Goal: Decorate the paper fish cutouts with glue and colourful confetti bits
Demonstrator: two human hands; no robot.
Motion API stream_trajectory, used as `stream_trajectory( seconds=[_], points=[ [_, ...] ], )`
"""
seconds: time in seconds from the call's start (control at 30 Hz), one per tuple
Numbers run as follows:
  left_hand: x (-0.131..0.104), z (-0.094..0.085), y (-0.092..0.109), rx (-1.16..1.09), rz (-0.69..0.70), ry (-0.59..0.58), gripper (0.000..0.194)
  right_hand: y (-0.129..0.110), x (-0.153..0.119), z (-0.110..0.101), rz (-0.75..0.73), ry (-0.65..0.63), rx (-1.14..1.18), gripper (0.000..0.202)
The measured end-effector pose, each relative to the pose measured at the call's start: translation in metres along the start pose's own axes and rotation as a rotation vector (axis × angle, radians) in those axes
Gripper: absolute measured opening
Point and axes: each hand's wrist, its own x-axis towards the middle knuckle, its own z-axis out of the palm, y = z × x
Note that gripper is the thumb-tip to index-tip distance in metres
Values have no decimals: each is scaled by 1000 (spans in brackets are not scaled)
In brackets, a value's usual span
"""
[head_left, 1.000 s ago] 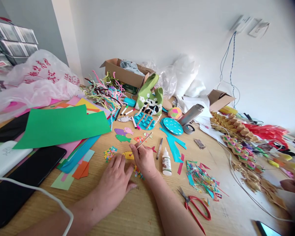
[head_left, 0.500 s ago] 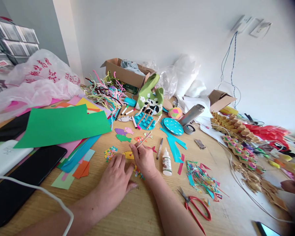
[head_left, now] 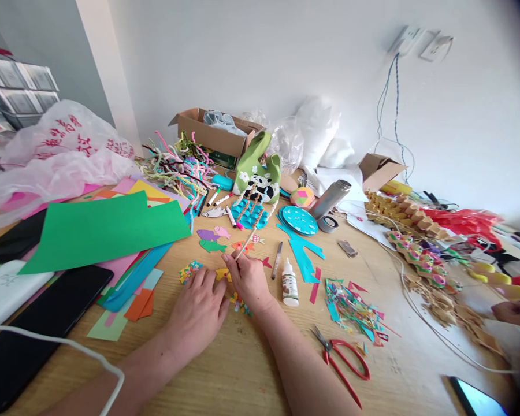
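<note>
Right hand (head_left: 252, 282) closed around a slim, tilted stick (head_left: 247, 241); left hand (head_left: 199, 309) palm down, fingers loosely spread, fingertips beside a yellow fish (head_left: 222, 275); the fish lies midway between the tabletop's (head_left: 229, 375) side edges; glue (head_left: 290, 287) stands right of it; scissors (head_left: 351, 359) lie closer to the near edge.

The left hand (head_left: 198, 311) and right hand (head_left: 253, 283) are bare — so are the left forearm (head_left: 141, 370) and right forearm (head_left: 301, 364), down to the lower edge of view. A small round spot (head_left: 162, 353) marks the left forearm — near the wrist.
</note>
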Motion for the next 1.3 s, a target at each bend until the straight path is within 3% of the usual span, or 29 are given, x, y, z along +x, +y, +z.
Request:
stream_trajectory(
  seconds=[0.33, 1.3],
  points=[
    [4, 4, -3, 16, 11, 38, 21, 1, 0, 1, 38, -17, 22, 58],
    [5, -1, -3, 48, 24, -4, 24, 1, 2, 1, 124, 12, 36, 51]
  ],
)
